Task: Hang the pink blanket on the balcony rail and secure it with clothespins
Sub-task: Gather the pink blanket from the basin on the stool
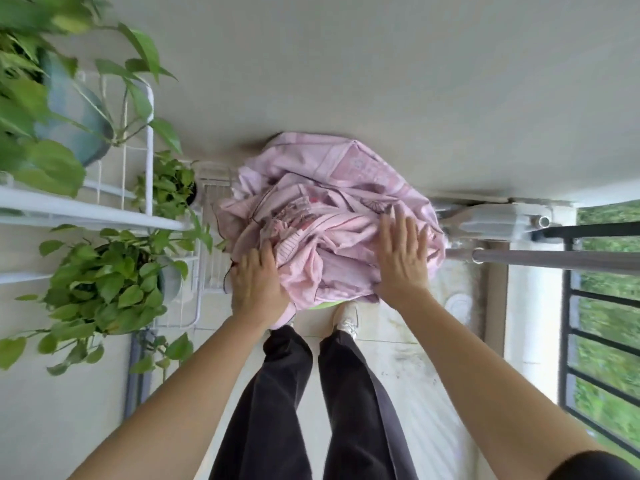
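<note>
Nearest to the lens I log two bare forearms reaching forward, and between them a pair of legs in dark trousers (277,393) with one pale shoe (346,315) standing on the tiled floor (398,327). I find the pink blanket (322,202) straight ahead of the feet, bunched into a crumpled heap with printed panels showing in its folds. It is not on the rail. A thin strip of something lime green (323,305) shows under its near edge, and I cannot identify it. The left hand (258,282) lies on the near left side of the heap with its fingertips sunk under a fold. I cannot tell whether those fingers have closed on the cloth. The right hand (403,258) is laid flat against the right side of the heap, fingers (394,225) straight and spread, holding nothing. The black balcony rail (588,232) runs along the right edge, well apart from the blanket, with greenery blurred behind its bars. A grey pole (554,259) lies just below the top bar, its capped end close to the blanket's right edge. On the left stands a white wire shelf (104,216) carrying leafy potted plants (104,282).
</note>
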Motion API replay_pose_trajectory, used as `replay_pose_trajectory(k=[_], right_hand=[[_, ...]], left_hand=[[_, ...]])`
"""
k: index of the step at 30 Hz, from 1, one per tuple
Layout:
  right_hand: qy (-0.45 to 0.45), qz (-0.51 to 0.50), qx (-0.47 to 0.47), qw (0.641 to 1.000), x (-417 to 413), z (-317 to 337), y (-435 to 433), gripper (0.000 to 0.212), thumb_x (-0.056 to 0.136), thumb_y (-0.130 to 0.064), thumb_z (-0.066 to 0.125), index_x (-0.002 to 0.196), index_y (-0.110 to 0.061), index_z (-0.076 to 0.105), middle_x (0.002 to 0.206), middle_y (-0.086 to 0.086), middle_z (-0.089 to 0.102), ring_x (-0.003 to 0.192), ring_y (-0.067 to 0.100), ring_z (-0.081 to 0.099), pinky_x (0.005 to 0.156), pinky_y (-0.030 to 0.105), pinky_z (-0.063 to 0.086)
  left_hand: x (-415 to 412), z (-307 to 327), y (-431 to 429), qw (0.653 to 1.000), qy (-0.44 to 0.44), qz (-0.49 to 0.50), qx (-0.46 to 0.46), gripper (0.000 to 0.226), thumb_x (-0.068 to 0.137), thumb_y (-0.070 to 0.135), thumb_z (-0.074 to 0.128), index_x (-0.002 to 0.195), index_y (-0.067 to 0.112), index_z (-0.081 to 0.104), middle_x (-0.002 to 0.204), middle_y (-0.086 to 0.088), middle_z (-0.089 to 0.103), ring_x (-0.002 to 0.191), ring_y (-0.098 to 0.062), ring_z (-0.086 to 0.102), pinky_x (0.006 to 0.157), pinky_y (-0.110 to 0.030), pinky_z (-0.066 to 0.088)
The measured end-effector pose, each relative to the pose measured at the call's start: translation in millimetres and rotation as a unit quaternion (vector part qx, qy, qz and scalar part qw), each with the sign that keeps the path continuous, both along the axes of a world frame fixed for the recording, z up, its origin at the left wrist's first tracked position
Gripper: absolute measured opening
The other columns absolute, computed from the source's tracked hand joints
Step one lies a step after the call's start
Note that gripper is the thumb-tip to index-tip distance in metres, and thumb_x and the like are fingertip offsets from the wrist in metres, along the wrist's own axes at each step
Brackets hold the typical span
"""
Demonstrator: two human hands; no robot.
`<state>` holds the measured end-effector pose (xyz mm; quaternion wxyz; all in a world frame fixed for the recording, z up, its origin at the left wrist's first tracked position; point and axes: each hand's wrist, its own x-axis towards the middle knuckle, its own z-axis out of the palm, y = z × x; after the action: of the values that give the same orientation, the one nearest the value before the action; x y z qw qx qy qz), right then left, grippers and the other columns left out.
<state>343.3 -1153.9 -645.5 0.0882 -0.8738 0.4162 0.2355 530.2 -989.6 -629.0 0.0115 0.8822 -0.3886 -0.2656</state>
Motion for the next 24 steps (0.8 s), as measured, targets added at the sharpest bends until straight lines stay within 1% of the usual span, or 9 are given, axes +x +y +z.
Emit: replay_pose_trajectory(k=[2,5,10,13,16,18,19,21,24], right_hand=[[-0.026,0.042,0.014,0.999,10,-7,10,0.144,0.055,-0.042,0.085,0.155,-0.014,-0.015,0.162,0.025,-0.003,0.151,0.039,-0.004,0.121,0.057,0.001],[-0.031,0.009,0.035,0.999,26,-14,15,0.139,0.060,-0.052,0.081,0.154,-0.010,-0.012,0.144,0.015,0.044,0.137,0.034,0.038,0.121,0.053,0.011],[-0.121,-0.028,0.053,0.991,21,-11,9,0.093,0.067,-0.064,0.068,0.134,-0.002,0.048,0.087,0.015,0.069,0.085,0.036,0.067,0.086,0.044,0.050],[-0.139,-0.038,0.104,0.984,3,9,8,0.056,0.066,-0.045,0.075,0.111,-0.013,0.063,0.089,0.013,0.071,0.080,0.036,0.068,0.066,0.039,0.051],[-0.152,-0.030,0.128,0.980,-20,27,3,0.065,0.055,-0.032,0.083,0.116,-0.019,0.065,0.114,0.007,0.064,0.098,0.033,0.065,0.072,0.047,0.055],[-0.116,-0.005,0.142,0.983,-26,36,2,0.086,0.050,-0.035,0.089,0.129,-0.022,0.058,0.130,0.009,0.049,0.110,0.034,0.057,0.084,0.055,0.052],[-0.090,0.005,0.152,0.984,-28,42,1,0.092,0.051,-0.033,0.090,0.135,-0.022,0.053,0.138,0.008,0.042,0.121,0.032,0.050,0.092,0.053,0.050],[-0.079,0.004,0.180,0.980,-30,57,-2,0.102,0.054,-0.028,0.089,0.143,-0.021,0.040,0.151,0.004,0.028,0.136,0.030,0.034,0.100,0.050,0.046],[-0.109,-0.005,0.202,0.973,-25,85,-7,0.140,0.046,-0.049,0.091,0.156,-0.020,0.009,0.163,0.002,0.007,0.147,0.028,0.017,0.114,0.052,0.032]], left_hand=[[-2,-4,9,1.000,0.001,0.004,-0.005,0.110,0.074,0.056,0.070,0.155,0.011,0.012,0.136,-0.015,0.038,0.124,-0.035,0.039,0.100,-0.049,0.038],[0,-2,10,0.997,0.027,-0.012,-0.066,0.130,0.061,0.085,0.059,0.157,0.014,0.006,0.159,-0.016,0.014,0.146,-0.035,0.016,0.115,-0.054,0.023],[25,-8,-33,0.996,0.028,-0.085,-0.006,0.153,0.048,0.080,0.075,0.153,0.024,-0.020,0.163,-0.013,-0.019,0.150,-0.029,-0.016,0.120,-0.058,0.007],[33,-20,-53,0.989,0.096,-0.076,0.083,0.162,0.045,0.065,0.087,0.145,0.031,-0.036,0.161,-0.006,-0.028,0.150,-0.026,-0.019,0.120,-0.057,0.007],[20,-21,-57,0.972,0.192,-0.001,0.134,0.159,0.049,0.043,0.096,0.148,0.036,-0.028,0.165,-0.008,0.009,0.148,-0.032,0.021,0.113,-0.053,0.034],[8,-14,-53,0.965,0.200,0.026,0.168,0.126,0.051,0.040,0.094,0.152,0.029,0.019,0.142,-0.008,0.052,0.119,-0.031,0.057,0.091,-0.041,0.052],[3,-8,-50,0.966,0.191,0.017,0.172,0.091,0.053,0.039,0.091,0.133,0.026,0.048,0.123,-0.005,0.066,0.103,-0.028,0.064,0.080,-0.035,0.054],[-5,17,-47,0.983,0.126,-0.023,0.135,0.048,0.060,0.036,0.080,0.104,0.024,0.064,0.094,-0.001,0.071,0.087,-0.027,0.066,0.071,-0.031,0.051],[5,76,-58,0.992,-0.001,-0.126,-0.010,0.049,0.063,0.019,0.070,0.111,0.028,0.066,0.102,0.003,0.069,0.100,-0.029,0.062,0.082,-0.037,0.042]])
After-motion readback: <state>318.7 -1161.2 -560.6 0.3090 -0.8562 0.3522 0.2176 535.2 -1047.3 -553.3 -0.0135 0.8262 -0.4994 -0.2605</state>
